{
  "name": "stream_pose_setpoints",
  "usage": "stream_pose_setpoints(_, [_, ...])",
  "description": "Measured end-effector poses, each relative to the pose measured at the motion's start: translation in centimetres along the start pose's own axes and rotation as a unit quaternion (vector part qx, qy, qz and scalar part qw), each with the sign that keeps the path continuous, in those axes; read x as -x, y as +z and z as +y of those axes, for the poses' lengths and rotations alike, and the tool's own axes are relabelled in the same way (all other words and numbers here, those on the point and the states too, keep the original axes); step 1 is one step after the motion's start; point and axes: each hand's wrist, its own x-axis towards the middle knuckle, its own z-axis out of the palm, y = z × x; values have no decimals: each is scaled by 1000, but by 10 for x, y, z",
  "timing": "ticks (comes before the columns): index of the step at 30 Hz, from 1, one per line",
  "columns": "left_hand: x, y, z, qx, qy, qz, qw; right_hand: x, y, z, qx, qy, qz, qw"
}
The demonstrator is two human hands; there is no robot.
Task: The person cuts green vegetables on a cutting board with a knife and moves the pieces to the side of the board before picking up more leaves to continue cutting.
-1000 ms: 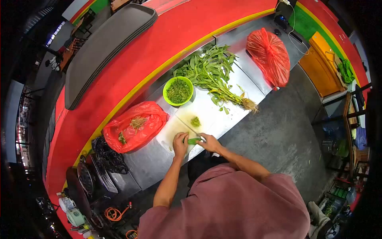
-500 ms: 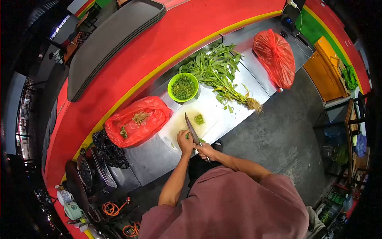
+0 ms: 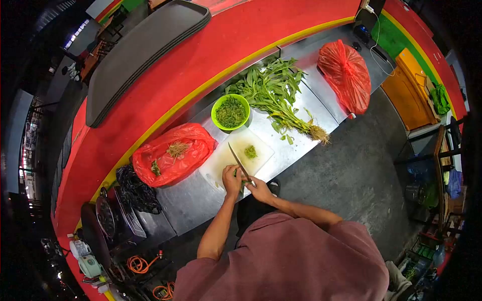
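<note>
My right hand point(image 3: 260, 191) is closed around the handle of a kitchen knife point(image 3: 239, 160), its blade pointing up and left over a white cutting board point(image 3: 213, 169). My left hand point(image 3: 231, 180) is closed beside the blade, on a few green stems point(image 3: 246, 184) that show at its fingers and between the hands. A small heap of chopped greens point(image 3: 250, 152) lies on the board, right of the blade. Behind the board stands a lime-green bowl point(image 3: 215, 119) of chopped greens. Next to it lies a bunch of leafy greens point(image 3: 273, 93) with roots attached.
An open red plastic bag point(image 3: 196, 143) with root trimmings sits left of the board. A tied red bag point(image 3: 345, 75) stands at the counter's right end. A black plastic bag point(image 3: 136, 189) lies far left, near a pan point(image 3: 105, 215). Grey trays point(image 3: 145, 55) rest on the red ledge.
The knife's blade has turned a little to the left and looks narrower. My right hand has shifted slightly up toward the board, while the left stays nearly in place.
</note>
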Motion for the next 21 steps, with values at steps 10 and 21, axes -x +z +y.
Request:
stream_pose_setpoints(10, [3, -2, 7, 6, -15, -7, 1000, -2, 14, -4, -413, 392, -44, 821])
stream_pose_setpoints(21, [5, -3, -2, -16, 87, 26, 996, -6, -6, 3, -6, 159, -3, 987])
